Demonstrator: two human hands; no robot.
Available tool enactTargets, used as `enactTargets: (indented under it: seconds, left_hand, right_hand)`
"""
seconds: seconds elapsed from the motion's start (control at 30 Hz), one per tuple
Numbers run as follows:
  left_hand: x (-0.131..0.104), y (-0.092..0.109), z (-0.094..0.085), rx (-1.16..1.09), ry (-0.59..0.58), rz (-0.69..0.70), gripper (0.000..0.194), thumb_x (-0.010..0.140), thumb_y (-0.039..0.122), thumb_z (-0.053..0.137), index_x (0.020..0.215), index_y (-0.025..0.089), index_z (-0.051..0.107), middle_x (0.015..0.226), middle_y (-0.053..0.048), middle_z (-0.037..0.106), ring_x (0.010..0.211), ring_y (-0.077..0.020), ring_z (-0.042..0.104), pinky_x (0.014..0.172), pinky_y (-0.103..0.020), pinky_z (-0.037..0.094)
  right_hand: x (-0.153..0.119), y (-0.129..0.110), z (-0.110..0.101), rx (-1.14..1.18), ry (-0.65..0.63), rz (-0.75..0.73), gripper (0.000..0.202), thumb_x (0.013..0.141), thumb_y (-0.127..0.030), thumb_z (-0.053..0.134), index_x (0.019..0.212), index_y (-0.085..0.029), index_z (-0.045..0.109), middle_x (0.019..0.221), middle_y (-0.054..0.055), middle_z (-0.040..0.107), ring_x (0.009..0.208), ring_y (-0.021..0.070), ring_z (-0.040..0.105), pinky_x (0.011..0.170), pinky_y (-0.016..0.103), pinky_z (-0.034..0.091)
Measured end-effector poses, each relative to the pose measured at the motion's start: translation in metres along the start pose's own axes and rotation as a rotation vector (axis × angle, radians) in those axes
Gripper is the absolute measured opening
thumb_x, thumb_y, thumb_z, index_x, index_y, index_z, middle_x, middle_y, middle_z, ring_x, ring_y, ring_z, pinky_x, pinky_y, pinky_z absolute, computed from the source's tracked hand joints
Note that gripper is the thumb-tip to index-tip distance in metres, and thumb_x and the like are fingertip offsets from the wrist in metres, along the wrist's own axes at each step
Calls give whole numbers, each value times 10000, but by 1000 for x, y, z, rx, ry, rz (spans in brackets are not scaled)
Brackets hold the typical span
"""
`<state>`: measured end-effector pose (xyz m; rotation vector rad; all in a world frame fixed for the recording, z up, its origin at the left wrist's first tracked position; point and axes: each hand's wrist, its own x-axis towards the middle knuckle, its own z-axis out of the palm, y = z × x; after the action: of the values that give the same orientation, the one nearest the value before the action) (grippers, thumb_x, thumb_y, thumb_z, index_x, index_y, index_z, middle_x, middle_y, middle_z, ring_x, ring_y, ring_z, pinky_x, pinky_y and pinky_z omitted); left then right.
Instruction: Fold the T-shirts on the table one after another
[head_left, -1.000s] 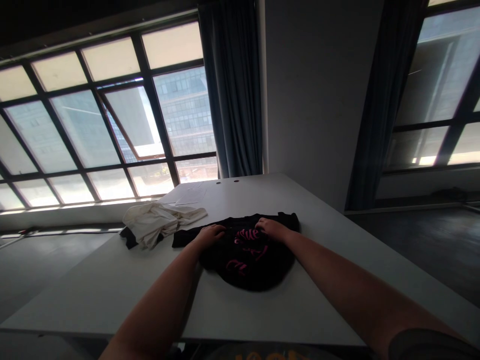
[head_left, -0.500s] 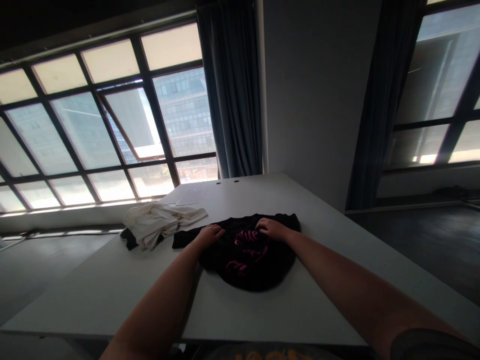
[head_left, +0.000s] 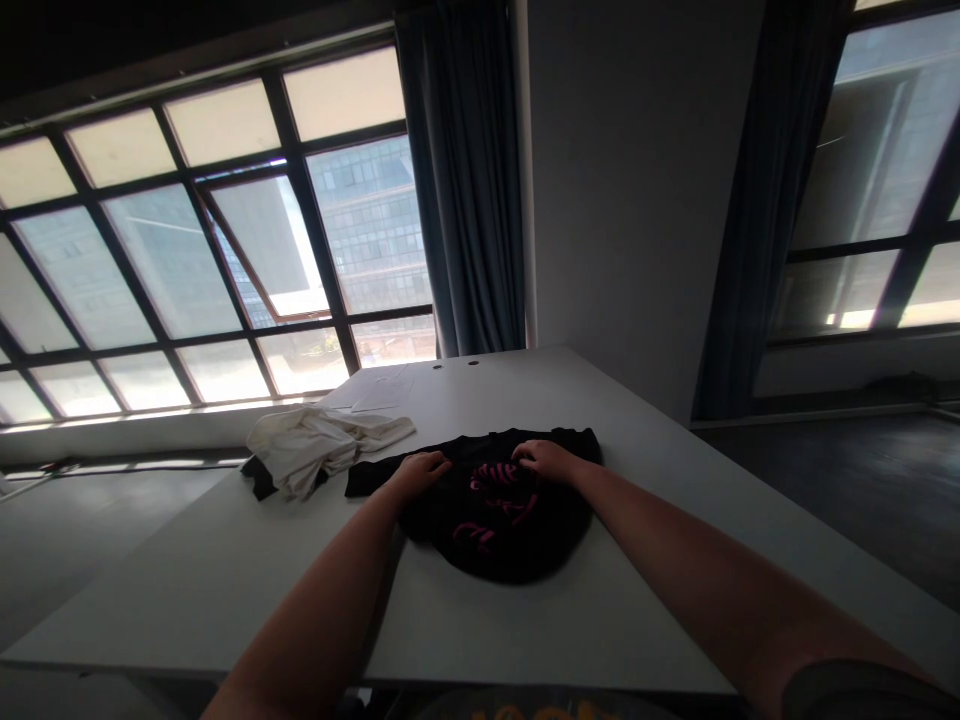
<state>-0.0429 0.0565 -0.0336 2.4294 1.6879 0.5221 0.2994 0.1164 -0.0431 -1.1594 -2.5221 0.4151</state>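
A black garment [head_left: 517,550] with a pink print lies bunched on the white table [head_left: 600,640], one dark strip of it stretching to the left. My left hand [head_left: 422,473] is on its upper left part, fingers closed on the cloth. On its upper right part, beside the pink print, my right hand [head_left: 546,459] has bent fingers pressed together on the fabric. The folds beneath both hands are hidden.
A crumpled cream garment [head_left: 300,445] with a dark part lies at the left of the table. Behind it are thin paper sheets [head_left: 382,388]. Windows, a blue curtain [head_left: 480,200] and a grey wall [head_left: 630,200] stand beyond.
Both hands have shifted very slightly on the black garment, which looks nearly the same as before.
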Motion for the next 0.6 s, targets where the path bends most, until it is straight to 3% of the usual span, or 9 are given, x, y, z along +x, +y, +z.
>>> enactTargets:
  seconds: [0.23,0.43,0.6]
  left_hand:
    - [-2,4,-1,18,-2,-5,371,1011,471,508,1272,301,709,1214,-27,767,1141,-250,693,1034,-353,498]
    - [3,2,2,75,-12,-58,425,1026,511,460,1201,268,762,1244,-68,765,1203,-295,673,1086,-410,466]
    - [6,-1,5,92,-9,-65,427,1032,512,450,1191,278,769,1290,-65,752,1252,-303,652,1124,-434,432]
  right_hand:
    - [-3,-5,-4,16,-17,37,343,912,-245,545,1159,-206,780,1128,78,771,995,232,708,915,313,502]
    - [-4,-8,-7,24,-21,32,351,913,-258,537,1158,-214,784,1115,71,773,977,222,706,919,310,503]
    - [-10,13,-22,62,-47,46,336,865,-287,599,1126,-219,800,1048,64,771,942,213,701,893,301,516]
